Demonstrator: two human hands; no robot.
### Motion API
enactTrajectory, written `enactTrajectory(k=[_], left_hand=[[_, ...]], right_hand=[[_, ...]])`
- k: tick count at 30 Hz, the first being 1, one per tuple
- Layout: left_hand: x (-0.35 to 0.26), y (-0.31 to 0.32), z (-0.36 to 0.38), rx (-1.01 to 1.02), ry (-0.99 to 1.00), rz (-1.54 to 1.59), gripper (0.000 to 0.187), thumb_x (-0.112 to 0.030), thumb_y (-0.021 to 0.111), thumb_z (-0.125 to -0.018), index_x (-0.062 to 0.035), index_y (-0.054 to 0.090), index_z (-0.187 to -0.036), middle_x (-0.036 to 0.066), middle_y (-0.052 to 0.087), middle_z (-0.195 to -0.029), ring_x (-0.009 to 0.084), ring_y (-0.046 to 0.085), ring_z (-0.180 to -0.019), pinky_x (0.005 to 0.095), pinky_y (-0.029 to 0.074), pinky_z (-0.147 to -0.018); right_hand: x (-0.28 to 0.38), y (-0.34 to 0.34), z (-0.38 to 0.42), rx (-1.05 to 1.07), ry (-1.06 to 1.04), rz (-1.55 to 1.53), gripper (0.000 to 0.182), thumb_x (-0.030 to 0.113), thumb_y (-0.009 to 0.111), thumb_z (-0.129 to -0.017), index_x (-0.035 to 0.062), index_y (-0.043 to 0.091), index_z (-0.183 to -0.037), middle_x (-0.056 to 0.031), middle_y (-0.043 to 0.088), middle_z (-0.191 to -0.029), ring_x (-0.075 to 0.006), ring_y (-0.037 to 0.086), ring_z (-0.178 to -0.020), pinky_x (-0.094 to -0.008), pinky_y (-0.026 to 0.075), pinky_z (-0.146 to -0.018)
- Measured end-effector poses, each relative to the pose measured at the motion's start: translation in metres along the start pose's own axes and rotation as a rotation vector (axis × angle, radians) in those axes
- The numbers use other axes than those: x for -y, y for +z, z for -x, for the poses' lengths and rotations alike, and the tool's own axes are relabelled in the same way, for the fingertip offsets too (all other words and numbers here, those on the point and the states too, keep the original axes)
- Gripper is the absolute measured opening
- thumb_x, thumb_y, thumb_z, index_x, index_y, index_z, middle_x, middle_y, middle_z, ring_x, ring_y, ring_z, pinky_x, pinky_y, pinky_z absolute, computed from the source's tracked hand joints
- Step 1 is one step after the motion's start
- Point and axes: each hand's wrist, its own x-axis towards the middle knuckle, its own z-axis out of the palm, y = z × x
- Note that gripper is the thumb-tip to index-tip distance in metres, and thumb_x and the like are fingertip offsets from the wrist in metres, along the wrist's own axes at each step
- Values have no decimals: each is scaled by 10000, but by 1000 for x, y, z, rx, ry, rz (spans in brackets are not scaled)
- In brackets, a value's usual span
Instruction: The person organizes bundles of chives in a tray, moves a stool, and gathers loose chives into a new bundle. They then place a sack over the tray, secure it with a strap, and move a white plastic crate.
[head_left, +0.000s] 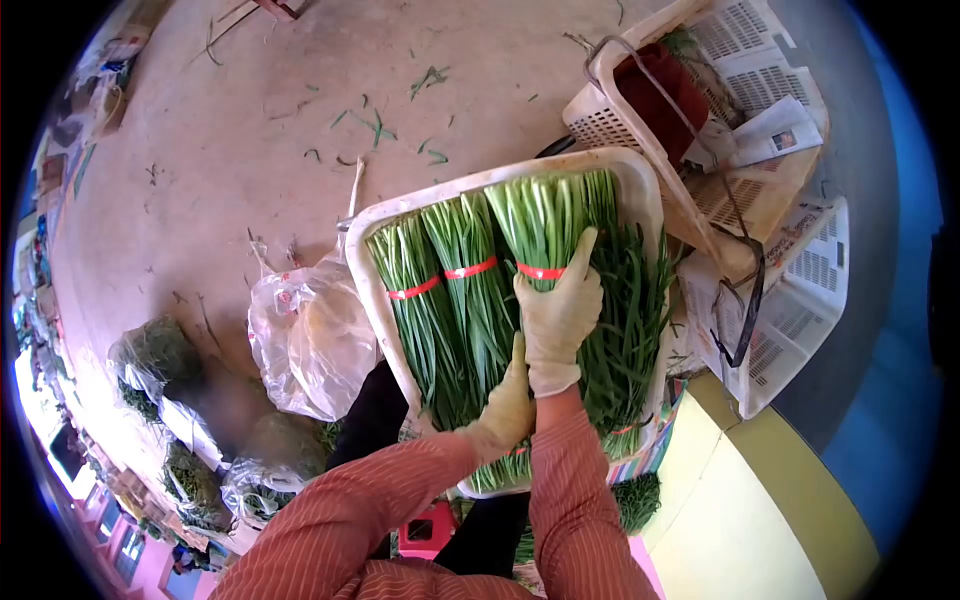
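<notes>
Bundles of long flat green leaves that look like garlic chives, tied with red bands, lie side by side in a pale plastic crate. My right hand, in a cream glove, is closed around the third chive bundle just below its red band, one finger stretched up along the stems. Lower down, my left hand, also gloved, is closed on the leafy part of the same bundle, its fingers partly hidden. To the left are a second bundle and the leftmost bundle. Loose-looking leaves fill the right side.
A clear plastic bag rests on the floor left of the crate. Beyond the crate's right corner stand a white basket and a tipped white crate. Bagged greens lie at the left. A red stool shows below.
</notes>
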Motion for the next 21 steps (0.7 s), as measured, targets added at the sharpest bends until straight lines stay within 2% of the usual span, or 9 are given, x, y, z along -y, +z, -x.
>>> enactTrajectory(k=[1, 3, 5, 10, 14, 16, 17, 19, 21], left_hand=[[-39, -20, 15, 54, -120, 128, 1044, -109, 664, -885, -185, -107, -1585, 189, 258, -1606, 350, 468, -1349, 363, 410, -1086], [-45, -43, 31, 71, -297, 222, 1038, -65, 642, -895, -182, -127, -1582, 208, 296, -1585, 368, 503, -1310, 376, 426, -1064], [-35, -29, 29, -45, -66, 269, 1030, -33, 621, -891, -163, -132, -1581, 229, 314, -1563, 396, 526, -1267, 399, 432, -1051], [-51, -32, 45, -60, -58, 71, 1016, -116, 678, -856, -102, -28, -1587, 275, 338, -1516, 445, 529, -1236, 409, 447, -1038], [-43, -17, 35, 23, -333, 335, 943, -94, 654, -854, -54, 51, -1578, 283, 329, -1517, 439, 495, -1283, 411, 434, -1056], [-62, -38, 41, -199, 339, -199, 828, -83, 616, -889, -64, 145, -1569, 262, 342, -1520, 406, 443, -1351, 409, 420, -1076], [-74, -48, 46, -202, 346, -201, 828, -83, 616, -889, -64, 145, -1569, 262, 342, -1520, 406, 443, -1351, 409, 420, -1076], [-91, -68, 59, 15, -168, 180, 724, -47, 583, -908, -66, 241, -1546, 222, 343, -1540, 334, 400, -1406, 399, 408, -1096], [-77, -93, 69, 3, -148, 160, 631, -47, 575, -930, -69, 320, -1507, 193, 441, -1441, 277, 475, -1291, 365, 445, -1025]], right_hand=[[-2, 0, 3, 9, 0, 36, 1087, 384, 858, -670, 122, 276, -1550, -150, 620, -1057, -339, 620, -873, -461, 506, -762], [17, 19, 10, 70, 3, 15, 1074, 368, 863, -666, 112, 294, -1540, -149, 612, -1033, -325, 614, -856, -457, 503, -752], [16, 30, -4, 133, 24, 145, 1025, 321, 859, -660, 96, 347, -1519, -169, 621, -943, -360, 614, -823, -484, 502, -736], [13, 30, 4, 55, -70, 119, 1040, 341, 856, -663, 102, 330, -1529, -140, 603, -922, -340, 601, -802, -469, 492, -717], [13, 47, 1, 89, -17, 211, 1065, 366, 864, -665, 124, 311, -1542, -136, 595, -1004, -328, 600, -841, -447, 484, -729], [14, 45, 10, 62, -49, 209, 1070, 379, 863, -664, 121, 309, -1543, -136, 594, -1003, -326, 598, -836, -444, 482, -729], [13, 45, 10, 28, -87, 217, 1075, 393, 862, -664, 118, 307, -1543, -135, 593, -1002, -323, 596, -831, -441, 481, -729], [9, 50, 6, 2, -96, 273, 1096, 442, 855, -669, 115, 291, -1549, -124, 593, -1017, -300, 590, -813, -430, 478, -719], [11, 46, 0, 133, -46, 307, 1113, 481, 845, -675, 115, 273, -1557, -108, 590, -1033, -269, 584, -814, -407, 475, -710]])
